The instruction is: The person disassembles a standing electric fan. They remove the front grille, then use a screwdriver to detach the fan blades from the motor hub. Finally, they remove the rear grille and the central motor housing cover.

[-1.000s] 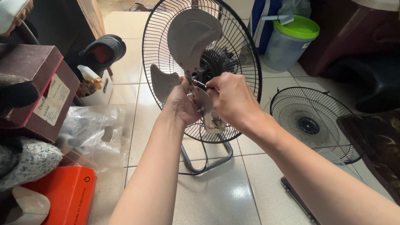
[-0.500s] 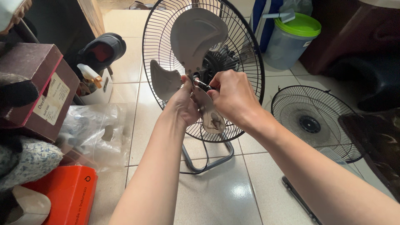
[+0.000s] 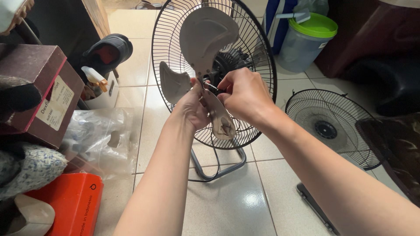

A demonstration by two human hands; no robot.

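Looking down through the head camera, you are working with two bare hands at one floor fan (image 3: 214, 74), which is standing on the tiled floor (image 3: 227, 201) on its metal tube foot. Your left hand (image 3: 192, 109) is clenching around the hub of the grey blade piece (image 3: 205, 39), its grip closed on the plastic where the three blades are meeting: one blade is pointing up, one is reaching left, one is hanging down between your hands. Your right hand (image 3: 245, 94) is pinching its fingertips on the small metal shaft end (image 3: 212, 86) at the fan's centre, just in front of the black motor housing. One rear wire guard (image 3: 258, 52) is sitting behind the blades, attached to the fan. One loose front guard (image 3: 328, 129) is lying flat on the floor to the right, well apart from the fan. Beyond it one container with a green lid (image 3: 313, 26) is standing. At the left, one brown box (image 3: 37, 91), one orange box (image 3: 65, 201) and one clear plastic bag (image 3: 100, 140) are lying crowded together.
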